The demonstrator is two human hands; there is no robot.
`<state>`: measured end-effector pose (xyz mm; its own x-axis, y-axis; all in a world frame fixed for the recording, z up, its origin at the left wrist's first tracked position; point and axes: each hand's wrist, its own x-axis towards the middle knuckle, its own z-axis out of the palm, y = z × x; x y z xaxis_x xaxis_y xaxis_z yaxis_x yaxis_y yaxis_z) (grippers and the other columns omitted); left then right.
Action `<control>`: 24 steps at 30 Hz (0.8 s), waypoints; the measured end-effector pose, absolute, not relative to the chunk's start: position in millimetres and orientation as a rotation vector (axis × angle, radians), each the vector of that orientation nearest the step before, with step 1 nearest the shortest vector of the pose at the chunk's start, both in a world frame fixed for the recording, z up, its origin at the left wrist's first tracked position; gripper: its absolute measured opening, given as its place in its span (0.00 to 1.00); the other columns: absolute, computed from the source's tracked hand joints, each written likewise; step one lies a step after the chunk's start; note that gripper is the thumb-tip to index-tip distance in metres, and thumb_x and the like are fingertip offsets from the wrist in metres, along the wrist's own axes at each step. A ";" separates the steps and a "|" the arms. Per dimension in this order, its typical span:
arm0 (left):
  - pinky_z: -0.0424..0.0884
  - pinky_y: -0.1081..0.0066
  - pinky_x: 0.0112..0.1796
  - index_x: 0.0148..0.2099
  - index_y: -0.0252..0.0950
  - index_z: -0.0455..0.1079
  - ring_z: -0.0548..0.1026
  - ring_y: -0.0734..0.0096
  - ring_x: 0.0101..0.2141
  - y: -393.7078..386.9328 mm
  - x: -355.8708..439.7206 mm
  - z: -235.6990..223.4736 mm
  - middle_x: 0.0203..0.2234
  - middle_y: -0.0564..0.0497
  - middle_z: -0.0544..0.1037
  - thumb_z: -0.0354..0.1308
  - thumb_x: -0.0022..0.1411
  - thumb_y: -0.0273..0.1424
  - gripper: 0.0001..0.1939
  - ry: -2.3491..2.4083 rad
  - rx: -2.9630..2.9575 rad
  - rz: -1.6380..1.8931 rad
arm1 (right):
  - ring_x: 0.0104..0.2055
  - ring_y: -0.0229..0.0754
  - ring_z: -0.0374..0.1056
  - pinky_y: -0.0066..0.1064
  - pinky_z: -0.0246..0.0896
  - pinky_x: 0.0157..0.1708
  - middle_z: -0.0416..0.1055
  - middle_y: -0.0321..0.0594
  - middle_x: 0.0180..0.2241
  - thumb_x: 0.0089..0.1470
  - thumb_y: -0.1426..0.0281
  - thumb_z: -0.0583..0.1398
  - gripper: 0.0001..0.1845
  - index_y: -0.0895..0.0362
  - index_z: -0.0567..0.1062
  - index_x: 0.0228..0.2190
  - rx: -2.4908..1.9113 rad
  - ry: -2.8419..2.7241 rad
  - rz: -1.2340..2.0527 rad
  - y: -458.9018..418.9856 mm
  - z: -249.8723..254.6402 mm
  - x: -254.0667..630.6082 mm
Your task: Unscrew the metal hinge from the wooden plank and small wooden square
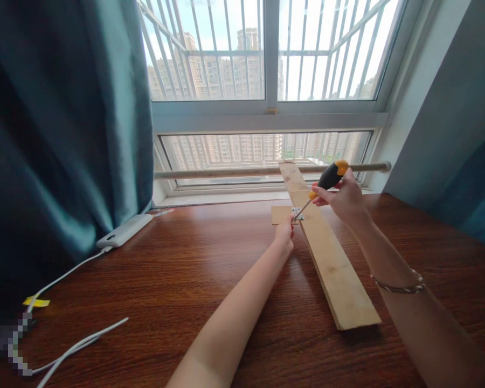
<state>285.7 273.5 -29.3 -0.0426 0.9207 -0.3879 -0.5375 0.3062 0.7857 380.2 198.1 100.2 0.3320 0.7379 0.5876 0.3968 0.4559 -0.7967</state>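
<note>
My right hand (341,196) is closed around a screwdriver (328,177) with a black and yellow handle. The screwdriver slants down to the left, and its tip meets a small metal hinge (298,212). That hinge lies across the edge of a long wooden board (332,264) and a short wooden piece (282,214) on the board's left. My left hand (285,233) is closed at the near edge of the short piece, thumb beside the hinge. Its other fingers are mostly hidden underneath.
A brown wood-grain table (165,285) carries the work. At the left lie a white power strip (125,230), a white cable (78,345) and a yellow strip (36,302). A dark curtain (76,118) hangs there. Behind the table, a metal rail (226,173) crosses the barred window.
</note>
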 end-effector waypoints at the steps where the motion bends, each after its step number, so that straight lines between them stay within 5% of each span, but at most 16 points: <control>1: 0.57 0.77 0.22 0.29 0.33 0.68 0.62 0.80 0.20 273.9 286.0 -29.8 0.21 0.55 0.69 0.66 0.45 0.31 0.11 1.044 0.464 1.246 | 0.21 0.46 0.69 0.36 0.69 0.20 0.72 0.40 0.31 0.32 0.51 0.69 0.34 0.54 0.61 0.36 -1.088 -1.318 0.396 198.2 101.2 383.4; 5: 0.55 0.79 0.20 0.28 0.32 0.67 0.61 0.83 0.18 274.7 286.1 -30.8 0.19 0.55 0.68 0.64 0.46 0.30 0.09 0.996 0.458 1.225 | 0.22 0.46 0.69 0.38 0.69 0.23 0.72 0.41 0.30 0.33 0.49 0.68 0.33 0.56 0.64 0.33 -1.116 -1.392 0.414 197.2 103.1 389.4; 10: 0.56 0.79 0.19 0.27 0.32 0.66 0.62 0.83 0.16 275.2 285.0 -32.7 0.17 0.56 0.68 0.66 0.45 0.30 0.11 0.937 0.456 1.229 | 0.26 0.51 0.69 0.41 0.66 0.28 0.69 0.40 0.23 0.36 0.49 0.66 0.28 0.57 0.66 0.28 -1.378 -1.285 -0.286 197.5 98.5 379.1; 15: 0.57 0.81 0.19 0.28 0.32 0.67 0.62 0.84 0.16 274.1 284.4 -32.2 0.18 0.56 0.69 0.66 0.45 0.29 0.10 0.897 0.439 1.236 | 0.20 0.46 0.68 0.38 0.68 0.21 0.70 0.40 0.25 0.35 0.51 0.67 0.26 0.57 0.67 0.27 -1.244 -1.268 0.234 194.1 101.3 376.4; 19: 0.58 0.81 0.17 0.28 0.31 0.68 0.63 0.84 0.15 271.6 284.9 -28.9 0.17 0.55 0.69 0.64 0.48 0.27 0.07 0.870 0.414 1.245 | 0.27 0.49 0.72 0.39 0.72 0.26 0.72 0.42 0.32 0.27 0.56 0.71 0.30 0.57 0.67 0.29 -1.016 -1.284 0.650 188.2 108.3 381.9; 24: 0.59 0.82 0.16 0.29 0.31 0.68 0.63 0.83 0.15 268.6 286.5 -26.2 0.17 0.55 0.69 0.65 0.47 0.26 0.08 0.861 0.363 1.260 | 0.23 0.49 0.70 0.37 0.67 0.22 0.71 0.41 0.26 0.34 0.50 0.68 0.29 0.57 0.65 0.31 -1.238 -1.351 0.215 187.1 106.5 376.2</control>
<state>286.5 268.6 -26.2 0.0555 0.9302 -0.3628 -0.6765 0.3022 0.6715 376.2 187.1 106.5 0.3011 0.7368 0.6054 0.5121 0.4105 -0.7544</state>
